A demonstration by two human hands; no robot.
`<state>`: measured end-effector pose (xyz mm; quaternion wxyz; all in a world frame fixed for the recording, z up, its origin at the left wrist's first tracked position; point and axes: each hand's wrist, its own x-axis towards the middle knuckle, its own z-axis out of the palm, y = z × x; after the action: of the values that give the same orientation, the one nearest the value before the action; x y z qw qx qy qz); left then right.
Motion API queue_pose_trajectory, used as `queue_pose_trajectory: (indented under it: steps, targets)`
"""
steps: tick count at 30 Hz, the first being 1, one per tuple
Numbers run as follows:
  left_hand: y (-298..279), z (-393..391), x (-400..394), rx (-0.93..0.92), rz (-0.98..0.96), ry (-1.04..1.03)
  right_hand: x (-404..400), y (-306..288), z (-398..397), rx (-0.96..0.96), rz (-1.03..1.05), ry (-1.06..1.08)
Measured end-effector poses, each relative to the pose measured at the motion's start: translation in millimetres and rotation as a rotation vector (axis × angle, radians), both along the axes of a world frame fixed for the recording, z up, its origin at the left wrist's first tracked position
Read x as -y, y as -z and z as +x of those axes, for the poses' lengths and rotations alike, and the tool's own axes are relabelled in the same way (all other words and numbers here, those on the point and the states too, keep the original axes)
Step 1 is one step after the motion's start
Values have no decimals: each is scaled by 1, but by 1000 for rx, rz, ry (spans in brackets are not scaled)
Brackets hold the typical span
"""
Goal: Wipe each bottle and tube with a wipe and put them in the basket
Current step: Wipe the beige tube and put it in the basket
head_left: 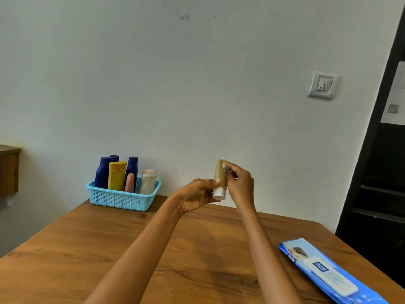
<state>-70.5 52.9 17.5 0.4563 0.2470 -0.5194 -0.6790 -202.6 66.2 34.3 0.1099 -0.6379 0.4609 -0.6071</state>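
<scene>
Nearest to the viewer, a blue plastic pack of wet wipes (324, 273) lies flat on the brown wooden counter (92, 244), off to the person's right and well apart from the work. Above the far part of the counter, the left hand (197, 195) holds an olive-green tube with a white cap (220, 178) upright, cap downward, its fingers curled round the lower end near the cap. The right hand (240, 183) pinches a small white wipe (224, 165) against the tube's upper end, fingers bunched together on it.

As I judge it, the grip is low on the tube while the rubbing happens high up, so a firm stroke could tip or twist the tube out of the left hand and drop it onto the counter. The wipe is a small scrap and could slip from the pinch.

Away to the left, against the wall, stands a light blue perforated plastic basket (122, 199), already holding dark blue bottles (103, 173), a yellow tube (116, 175), a pink tube (129, 183) and a pale translucent bottle (148, 182). They stand crowded, so free room looks scarce; nothing lies between the hands and the basket.
</scene>
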Motion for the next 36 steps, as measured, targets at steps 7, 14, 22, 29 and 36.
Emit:
queue_pose_trajectory:
  steps: [7,14,22,29,36]
  targets:
    - [0,16,5,-33,77,-122,4,5,5,-120,21,14]
    - [2,9,-1,62,96,22,5,0,-5,215,-31,1]
    - [1,7,5,73,57,-58,8,14,4,-149,-68,-79]
    - [6,16,11,60,97,-146,7,20,-6,-238,-116,-163]
    - [6,12,13,64,113,-192,8,19,-16,-171,35,-249]
